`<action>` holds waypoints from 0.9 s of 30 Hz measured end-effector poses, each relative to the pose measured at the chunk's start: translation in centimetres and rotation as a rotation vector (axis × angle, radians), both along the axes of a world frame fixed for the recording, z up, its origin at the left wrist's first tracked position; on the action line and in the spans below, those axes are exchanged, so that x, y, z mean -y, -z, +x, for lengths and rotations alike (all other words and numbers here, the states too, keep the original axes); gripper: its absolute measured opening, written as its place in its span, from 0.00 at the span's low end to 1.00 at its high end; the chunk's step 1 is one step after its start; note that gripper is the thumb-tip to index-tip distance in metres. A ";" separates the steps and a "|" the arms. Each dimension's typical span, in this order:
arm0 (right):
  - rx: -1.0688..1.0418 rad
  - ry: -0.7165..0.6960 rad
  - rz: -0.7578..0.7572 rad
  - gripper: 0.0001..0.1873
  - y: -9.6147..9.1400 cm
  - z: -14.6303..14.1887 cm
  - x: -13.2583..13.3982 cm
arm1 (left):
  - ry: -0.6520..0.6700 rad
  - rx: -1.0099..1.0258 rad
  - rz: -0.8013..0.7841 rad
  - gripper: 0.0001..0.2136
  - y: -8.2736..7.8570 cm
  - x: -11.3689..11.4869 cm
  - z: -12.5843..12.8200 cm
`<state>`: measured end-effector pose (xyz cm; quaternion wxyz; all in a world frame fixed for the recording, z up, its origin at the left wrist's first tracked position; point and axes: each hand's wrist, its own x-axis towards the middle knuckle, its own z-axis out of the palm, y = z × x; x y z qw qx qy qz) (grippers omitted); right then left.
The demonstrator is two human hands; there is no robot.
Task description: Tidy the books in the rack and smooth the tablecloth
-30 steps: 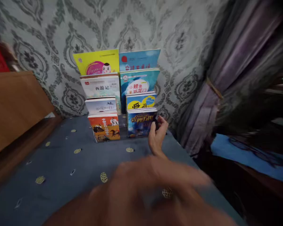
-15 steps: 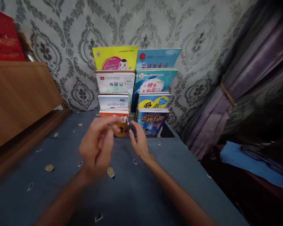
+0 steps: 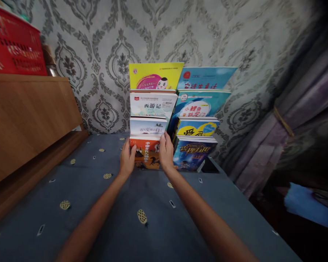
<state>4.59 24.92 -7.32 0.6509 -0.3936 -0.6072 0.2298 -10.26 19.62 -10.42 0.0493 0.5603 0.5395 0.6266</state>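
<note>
1. Orange book (image 3: 147, 155) stands upright in the front-left tier of the book rack (image 3: 209, 168) on the blue cloth (image 3: 98, 218).
2. Left hand (image 3: 127, 158) and right hand (image 3: 166, 153) clasp its side edges.
3. Risk: a crooked tug may topple the books stacked close behind.

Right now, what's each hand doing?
Left hand: closed on the left edge of the orange book.
Right hand: closed on its right edge.

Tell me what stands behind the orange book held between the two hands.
Behind the orange book three more rise in steps: a pale book, a white book, a yellow book rearmost. Only their top strips show; their lower covers are hidden.
</note>
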 end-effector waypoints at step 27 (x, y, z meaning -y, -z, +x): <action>-0.165 0.143 -0.016 0.32 0.5 -2.1 -0.6 | -0.088 -0.206 0.051 0.21 -0.6 -0.4 -0.9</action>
